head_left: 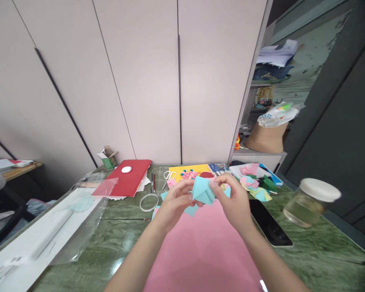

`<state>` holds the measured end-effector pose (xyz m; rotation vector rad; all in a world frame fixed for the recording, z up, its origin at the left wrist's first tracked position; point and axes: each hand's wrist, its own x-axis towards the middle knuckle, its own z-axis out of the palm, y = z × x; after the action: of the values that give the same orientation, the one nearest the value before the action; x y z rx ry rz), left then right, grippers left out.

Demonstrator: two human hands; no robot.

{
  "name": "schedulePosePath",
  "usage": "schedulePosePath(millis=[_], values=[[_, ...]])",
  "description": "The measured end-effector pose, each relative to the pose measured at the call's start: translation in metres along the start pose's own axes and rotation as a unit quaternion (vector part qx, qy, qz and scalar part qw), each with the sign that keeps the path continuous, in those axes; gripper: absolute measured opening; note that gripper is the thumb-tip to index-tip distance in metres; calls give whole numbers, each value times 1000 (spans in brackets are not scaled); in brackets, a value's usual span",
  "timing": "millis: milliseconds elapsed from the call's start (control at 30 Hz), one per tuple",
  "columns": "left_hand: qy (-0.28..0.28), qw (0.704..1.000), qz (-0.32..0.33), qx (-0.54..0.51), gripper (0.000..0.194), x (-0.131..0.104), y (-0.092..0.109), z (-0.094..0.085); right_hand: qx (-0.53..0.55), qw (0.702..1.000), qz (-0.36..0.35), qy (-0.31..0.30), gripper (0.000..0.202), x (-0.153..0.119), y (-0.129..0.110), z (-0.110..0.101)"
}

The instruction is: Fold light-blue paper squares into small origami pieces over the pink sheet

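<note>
A light-blue folded paper piece (203, 190) is held up between both hands, above the far end of a pink sheet (200, 251). My left hand (176, 202) grips its left edge between thumb and fingers. On the other side, my right hand (231, 198) pinches the right edge, thumb in front. Another light-blue paper piece (190, 210) shows just below the hands. Part of the folded paper is hidden behind my fingers.
A black phone (270, 223) and a lidded glass jar (312, 202) stand to the right. Behind lie white scissors (169, 175), a clear ring (149, 202) and a red folder (130, 176). Several coloured folded papers (255, 182) are heaped at back right. A plastic sleeve (91, 227) covers the left side.
</note>
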<state>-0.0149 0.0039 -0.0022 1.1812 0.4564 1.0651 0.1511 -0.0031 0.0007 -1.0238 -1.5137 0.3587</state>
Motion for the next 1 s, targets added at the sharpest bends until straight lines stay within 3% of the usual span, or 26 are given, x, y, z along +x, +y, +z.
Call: schedulePosePath(millis=[300,400,633,833,1000], values=[[46,993,18,109,25,1,-2,4,-72,996,-32,-32,16,-4,-3,4],[69,988,16,136,23,2,-1,7,-78,996,-7,-51,12,-4,-2,5],[62,986,15,156,21,0,0,7,-86,993,29,-75,11,-4,-3,5],[100,977,11,190,21,0,-3,7,-32,991,15,-131,8,-2,-7,0],[131,968,21,215,20,-1,-4,6,-4,992,20,-123,13,-3,-10,-1]])
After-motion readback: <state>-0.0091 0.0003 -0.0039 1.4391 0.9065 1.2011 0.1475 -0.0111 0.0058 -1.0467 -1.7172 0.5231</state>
